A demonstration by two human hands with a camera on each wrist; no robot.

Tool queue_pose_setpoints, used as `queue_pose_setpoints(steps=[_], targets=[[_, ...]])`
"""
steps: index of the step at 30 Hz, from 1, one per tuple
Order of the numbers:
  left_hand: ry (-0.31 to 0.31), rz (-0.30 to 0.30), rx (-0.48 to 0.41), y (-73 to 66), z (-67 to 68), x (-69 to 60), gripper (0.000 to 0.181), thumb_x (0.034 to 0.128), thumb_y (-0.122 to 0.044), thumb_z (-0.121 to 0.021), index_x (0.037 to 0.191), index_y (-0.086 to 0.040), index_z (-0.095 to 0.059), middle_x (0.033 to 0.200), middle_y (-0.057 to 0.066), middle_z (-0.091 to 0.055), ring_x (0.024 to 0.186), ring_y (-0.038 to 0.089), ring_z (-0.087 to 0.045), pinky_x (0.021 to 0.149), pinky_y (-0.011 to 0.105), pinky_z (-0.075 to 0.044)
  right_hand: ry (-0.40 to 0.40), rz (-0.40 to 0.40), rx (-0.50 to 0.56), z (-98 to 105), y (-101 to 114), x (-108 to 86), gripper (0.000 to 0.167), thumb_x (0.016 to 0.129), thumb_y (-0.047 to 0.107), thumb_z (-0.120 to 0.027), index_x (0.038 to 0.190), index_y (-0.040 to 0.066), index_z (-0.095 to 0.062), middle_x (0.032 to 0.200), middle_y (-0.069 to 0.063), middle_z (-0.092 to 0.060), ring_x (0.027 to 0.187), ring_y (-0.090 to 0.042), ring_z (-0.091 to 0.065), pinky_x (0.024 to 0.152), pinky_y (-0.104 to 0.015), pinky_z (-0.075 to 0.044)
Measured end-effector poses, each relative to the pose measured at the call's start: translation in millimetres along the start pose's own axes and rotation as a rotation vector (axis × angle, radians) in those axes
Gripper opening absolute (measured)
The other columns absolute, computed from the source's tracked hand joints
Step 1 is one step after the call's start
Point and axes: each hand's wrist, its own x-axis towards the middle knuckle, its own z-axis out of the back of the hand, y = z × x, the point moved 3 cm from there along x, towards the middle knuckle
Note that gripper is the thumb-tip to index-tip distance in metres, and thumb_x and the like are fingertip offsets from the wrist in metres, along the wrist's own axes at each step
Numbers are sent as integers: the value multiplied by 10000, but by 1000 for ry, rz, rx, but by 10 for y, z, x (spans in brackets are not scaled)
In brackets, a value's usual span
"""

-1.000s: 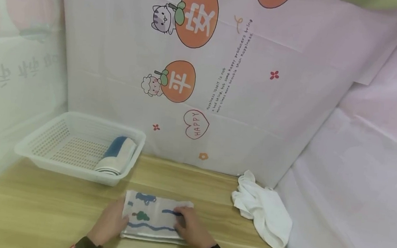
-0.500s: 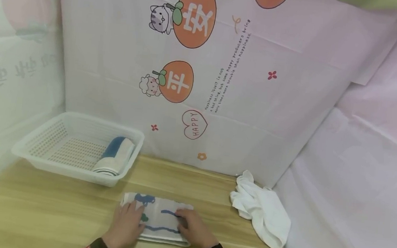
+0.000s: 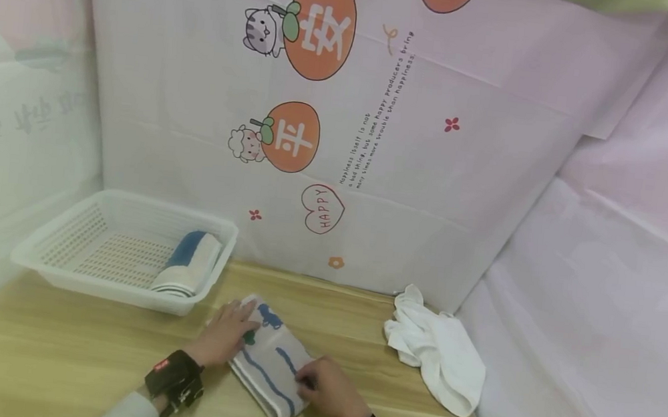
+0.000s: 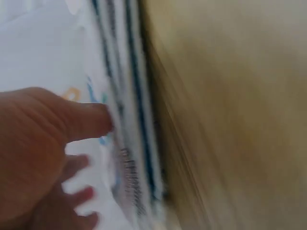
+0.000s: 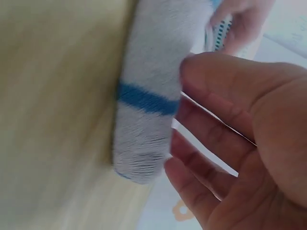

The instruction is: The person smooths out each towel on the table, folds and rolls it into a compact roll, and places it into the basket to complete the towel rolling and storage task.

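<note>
A folded white towel (image 3: pixel 271 357) with blue wavy lines and a blue and a green figure lies slanted on the wooden table. My left hand (image 3: pixel 225 336) rests on its far left part with fingers spread. In the left wrist view, the thumb of the left hand (image 4: pixel 43 143) touches the towel's top beside its layered edge (image 4: pixel 127 105). At the near right end, my right hand (image 3: pixel 331 389) touches the towel with bent fingers. The right wrist view has the fingertips of this right hand (image 5: pixel 225 124) along the upper side of the towel (image 5: pixel 148 96), not wrapped round it.
A white perforated basket (image 3: pixel 102 293) at the back left holds a rolled blue and white towel (image 3: pixel 190 262). A crumpled white cloth (image 3: pixel 441 353) lies on the right by the side curtain (image 3: pixel 601 315). Printed fabric (image 3: pixel 404 229) hangs behind the table (image 3: pixel 72 351).
The folded towel has turned from lying straight across to a slant, its left end now farther away. My left hand has moved forward with that end. The right hand has stayed near the right end.
</note>
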Motion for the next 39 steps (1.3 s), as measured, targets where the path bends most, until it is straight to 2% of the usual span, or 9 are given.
queue_pose_setpoints(steps=[6,9,11,16,24,27,31,35,39], targets=[[-96,8,86,-125,22,50,365,847,-14,-721,1210,-30,-687,1471,326,-464,1340,525,-436,1114,657,-362,-35,-2,-140,-147,85,3,139,872,242,-788,991,171,-778,992,63,-688,903,-53,-610,813,-258,-524],[-41,15,55,-276,-27,-36,291,864,-131,-759,1131,-32,-699,1335,301,-572,1225,474,-547,1023,621,-469,-44,-8,-157,-171,150,-9,141,881,232,-779,999,160,-756,1007,48,-663,907,-71,-606,810,-271,-528],[39,32,9,-364,-65,-111,324,878,-223,-765,1126,-27,-695,1297,280,-600,1190,445,-577,985,600,-501,-47,-23,-146,-179,179,-16,144,880,220,-775,1005,156,-746,1013,48,-654,909,-70,-597,813,-271,-525],[170,61,-36,-443,-118,-215,522,862,-287,-773,1264,20,-643,1382,299,-561,1273,469,-538,1027,607,-474,-29,-35,-123,-192,212,-27,144,881,214,-774,1007,149,-747,993,53,-645,884,-53,-571,789,-248,-504],[202,-116,-108,-227,-90,-4,412,923,11,-609,1331,66,-586,1465,351,-462,1362,538,-429,1124,645,-345,31,47,-86,-185,324,-3,236,875,192,-776,1092,100,-776,976,39,-676,855,-6,-572,740,-157,-487],[176,-153,-118,-124,-86,95,375,951,41,-555,1323,36,-604,1472,348,-458,1360,559,-417,1118,656,-344,69,73,-17,-207,378,26,281,865,133,-765,1141,78,-764,1018,36,-687,895,12,-580,752,-135,-493],[79,-179,-42,-89,-65,135,332,920,32,-625,1249,-4,-656,1411,290,-548,1314,485,-506,1092,596,-420,102,61,25,-221,426,47,328,851,104,-766,1177,71,-750,1036,43,-688,898,32,-569,753,-140,-499],[-23,-195,8,-173,-13,57,228,841,-29,-758,1063,-77,-731,1129,108,-688,1063,275,-647,922,426,-555,100,36,2,-221,467,26,309,848,152,-786,1147,76,-763,977,54,-687,855,35,-557,735,-152,-496],[1,-191,-76,-321,56,-101,135,814,-102,-795,925,-158,-741,896,-64,-657,830,96,-595,742,303,-531,64,36,-40,-229,530,11,262,823,195,-807,1060,88,-775,889,79,-667,796,29,-546,696,-162,-484]])
